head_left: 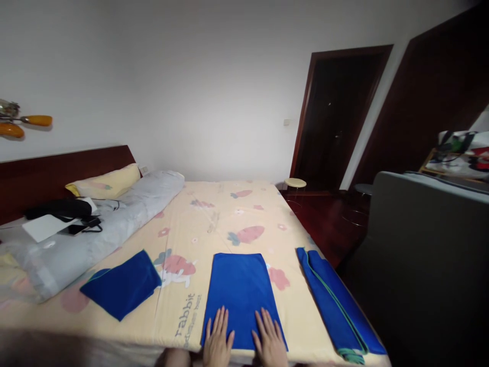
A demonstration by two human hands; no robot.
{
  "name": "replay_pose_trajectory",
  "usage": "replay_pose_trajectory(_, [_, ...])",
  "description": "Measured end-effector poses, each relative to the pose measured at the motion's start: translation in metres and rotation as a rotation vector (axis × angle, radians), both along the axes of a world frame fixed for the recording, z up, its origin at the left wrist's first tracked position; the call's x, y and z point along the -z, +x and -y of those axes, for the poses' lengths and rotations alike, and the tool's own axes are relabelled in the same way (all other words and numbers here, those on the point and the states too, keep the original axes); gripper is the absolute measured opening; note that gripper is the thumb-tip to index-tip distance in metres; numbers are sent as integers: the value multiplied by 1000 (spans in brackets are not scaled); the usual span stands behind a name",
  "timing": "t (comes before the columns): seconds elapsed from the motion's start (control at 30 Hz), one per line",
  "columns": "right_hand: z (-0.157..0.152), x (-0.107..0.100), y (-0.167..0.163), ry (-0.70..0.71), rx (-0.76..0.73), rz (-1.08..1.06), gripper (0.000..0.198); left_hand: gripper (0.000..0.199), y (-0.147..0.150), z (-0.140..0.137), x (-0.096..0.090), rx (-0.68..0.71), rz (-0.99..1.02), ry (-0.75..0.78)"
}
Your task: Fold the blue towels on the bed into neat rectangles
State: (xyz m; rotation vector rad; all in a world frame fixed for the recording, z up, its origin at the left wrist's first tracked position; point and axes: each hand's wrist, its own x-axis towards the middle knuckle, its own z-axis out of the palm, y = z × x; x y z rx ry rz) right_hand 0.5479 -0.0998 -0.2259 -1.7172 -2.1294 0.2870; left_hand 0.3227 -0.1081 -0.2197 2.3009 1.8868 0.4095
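A blue cloth (239,285), folded into a neat rectangle, lies flat near the front edge of the bed. My left hand (218,339) rests palm down on its lower left corner, fingers stretched out. On the lower right part lies my right hand (269,339), also flat with fingers spread. To the left is a second blue cloth (124,285), folded and set at an angle. Along the right edge of the bed, another blue cloth (332,300) with green edging lies in a long folded strip.
The bed sheet (214,219) is pale yellow with carrot and rabbit prints. A grey rolled quilt (114,224) lies at the left, with a black bag (61,208) and a white flat item (46,228) on it. A stool (295,183) stands beyond; a dark grey panel (428,265) rises at right.
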Motion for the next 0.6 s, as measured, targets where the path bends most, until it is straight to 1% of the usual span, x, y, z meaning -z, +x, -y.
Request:
replay_pose_trajectory(0.1, [12,12,45,-24,104,69,63,58,-42,10,10,-9,-106,99])
replay_pose_trajectory(0.17, [18,12,61,-52,136,93,67,56,-59,13,13,19,-159,143])
replay_pose_trajectory(0.2, [19,9,62,-59,152,98,69,56,-62,13,13,16,-177,161])
replay_pose_trajectory(0.23, [18,4,59,-60,161,98,70,56,-60,12,11,0,-189,176])
replay_pose_trajectory(0.3, [11,-11,41,-61,137,83,70,56,-45,5,5,-28,-194,195])
replay_pose_trajectory(0.4, [-9,-34,-1,-73,-35,35,60,56,-4,-14,-8,22,-171,207])
replay_pose_trajectory(0.47, [-23,-42,-26,-69,-136,10,53,56,22,-29,-12,67,-153,220])
replay_pose_trajectory(0.53, [-34,-38,-37,-44,-177,5,51,58,34,-42,-9,80,-143,236])
replay_pose_trajectory(0.6, [-39,-22,-27,-17,-178,25,52,60,24,-50,-2,135,-140,235])
